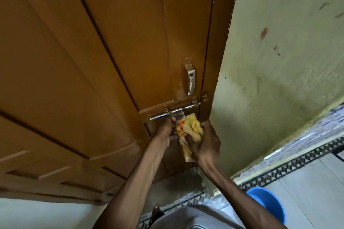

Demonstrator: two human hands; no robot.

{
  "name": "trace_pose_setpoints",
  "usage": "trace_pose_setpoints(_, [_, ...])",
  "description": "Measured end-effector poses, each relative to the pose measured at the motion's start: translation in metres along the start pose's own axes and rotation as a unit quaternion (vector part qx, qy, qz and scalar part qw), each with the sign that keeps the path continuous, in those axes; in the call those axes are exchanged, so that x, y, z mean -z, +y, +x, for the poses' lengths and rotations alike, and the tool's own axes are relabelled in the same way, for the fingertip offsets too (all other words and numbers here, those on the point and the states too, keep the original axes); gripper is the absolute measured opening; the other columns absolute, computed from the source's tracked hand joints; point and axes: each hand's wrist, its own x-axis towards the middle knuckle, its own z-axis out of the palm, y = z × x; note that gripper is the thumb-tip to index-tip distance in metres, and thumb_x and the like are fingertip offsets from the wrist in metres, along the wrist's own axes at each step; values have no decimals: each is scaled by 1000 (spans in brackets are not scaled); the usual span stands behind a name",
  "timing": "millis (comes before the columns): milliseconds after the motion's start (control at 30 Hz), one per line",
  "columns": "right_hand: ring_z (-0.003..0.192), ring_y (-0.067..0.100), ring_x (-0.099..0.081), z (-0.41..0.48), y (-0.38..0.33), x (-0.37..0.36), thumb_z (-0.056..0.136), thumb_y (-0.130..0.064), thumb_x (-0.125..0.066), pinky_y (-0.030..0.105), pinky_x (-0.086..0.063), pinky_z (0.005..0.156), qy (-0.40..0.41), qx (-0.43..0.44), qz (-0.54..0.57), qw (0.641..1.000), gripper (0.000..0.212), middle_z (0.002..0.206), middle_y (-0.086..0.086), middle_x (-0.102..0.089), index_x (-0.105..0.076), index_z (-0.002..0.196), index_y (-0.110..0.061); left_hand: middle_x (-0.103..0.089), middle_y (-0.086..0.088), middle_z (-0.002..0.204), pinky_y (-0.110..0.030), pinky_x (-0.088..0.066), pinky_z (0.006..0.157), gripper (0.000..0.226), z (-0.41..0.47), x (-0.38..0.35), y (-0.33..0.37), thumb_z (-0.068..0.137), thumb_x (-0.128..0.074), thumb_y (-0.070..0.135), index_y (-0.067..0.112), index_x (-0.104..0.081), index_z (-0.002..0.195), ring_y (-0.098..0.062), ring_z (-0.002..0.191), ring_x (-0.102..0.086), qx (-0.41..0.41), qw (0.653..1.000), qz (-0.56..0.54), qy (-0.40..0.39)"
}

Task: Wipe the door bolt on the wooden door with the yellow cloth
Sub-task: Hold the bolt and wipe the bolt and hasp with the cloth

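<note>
A steel door bolt [175,111] runs across the brown wooden door [83,70] near its right edge. Its flat hasp hangs down between my hands. My left hand [166,129] grips the lower part of that hasp just under the bolt rod. My right hand [203,142] is closed on the yellow cloth [189,125], which has orange marks. The cloth is bunched against the hasp right below the rod, and one end of it dangles down past my palm.
A steel pull handle [190,78] is fixed above the bolt. The door frame meets a stained pale green wall [279,61] on the right. A blue bucket [268,203] stands on the patterned tiled floor at the lower right.
</note>
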Motion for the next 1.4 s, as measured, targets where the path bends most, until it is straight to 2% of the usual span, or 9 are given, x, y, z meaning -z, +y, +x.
trace_pose_setpoints(233, [83, 17, -56, 24, -24, -3, 80, -28, -76, 22, -34, 67, -22, -15, -64, 998, 44, 100, -4, -56, -48, 113, -18, -50, 11, 34, -18, -44, 42, 35, -5, 5, 6, 99, -33, 7, 20, -47, 70, -2, 31, -46, 9, 1000, 8, -20])
trace_pose_setpoints(333, [74, 7, -45, -9, -10, 4, 77, -30, -78, 14, -29, 57, -26, 26, -66, 997, 42, 91, -12, -47, -51, 107, -17, -55, 12, 37, -19, -43, 49, 32, -3, 4, 4, 99, -39, 8, 19, -51, 71, -5, 46, -51, 6, 1000, 0, -25])
trace_pose_setpoints(433, [61, 1, -44, -19, -6, 6, 75, -29, -80, 2, -30, 51, -21, 2, -30, 999, 38, 77, -16, -48, -51, 97, -20, -57, 11, 40, -17, -41, 47, 30, 1, 3, 0, 100, -42, 13, 18, -54, 73, -1, 36, -52, 2, 1000, -13, -18])
trace_pose_setpoints(600, [74, 17, -58, 22, 0, 6, 72, -30, -83, 18, -35, 64, 44, -144, 13, 988, 41, 88, 2, -66, -54, 96, -14, -51, 0, 68, -16, -50, 41, 26, 2, 2, -2, 103, -39, 18, 19, -52, 80, -8, 48, -51, -15, 1000, -7, -20])
trace_pose_setpoints(733, [81, 19, -60, 36, 14, 20, 71, -29, -85, 23, -39, 73, 96, -210, 55, 971, 43, 98, 8, -70, -58, 101, -11, -56, -2, 70, -17, -53, 44, 24, 3, 9, -5, 103, -45, 18, 18, -55, 81, -1, 37, -57, -32, 999, -10, -36])
trace_pose_setpoints(833, [94, 29, -67, 31, 33, 25, 67, -36, -87, 33, -49, 87, 103, -258, 96, 956, 53, 106, 11, -71, -62, 107, -12, -59, -4, 78, -19, -55, 47, 11, 7, 14, -7, 103, -46, 17, 13, -56, 98, -10, 48, -65, -40, 998, -11, -46])
trace_pose_setpoints(933, [92, 28, -69, 20, 48, 23, 56, -55, -85, 41, -54, 89, 90, -290, 121, 945, 70, 105, 8, -73, -63, 109, -14, -56, -5, 80, -20, -56, 49, 11, 12, 15, -10, 103, -42, 13, 14, -53, 107, -12, 53, -63, -54, 998, -4, -37])
trace_pose_setpoints(1100, [88, 25, -70, 13, 57, 24, 55, -51, -86, 43, -57, 85, 64, -317, 139, 936, 70, 102, 6, -74, -64, 110, -14, -56, -4, 78, -25, -49, 67, 22, 19, 15, -15, 103, -42, 15, 21, -55, 86, -17, 64, -59, -73, 996, 22, -35])
trace_pose_setpoints(1400, [96, 23, -70, 33, 58, 15, 50, -57, -88, 47, -57, 87, 30, -309, 177, 934, 78, 108, -1, -72, -62, 115, -23, -60, -5, 86, -22, -54, 58, 9, 28, 18, -19, 101, -48, 18, 18, -57, 101, -13, 60, -63, -65, 996, 10, -55])
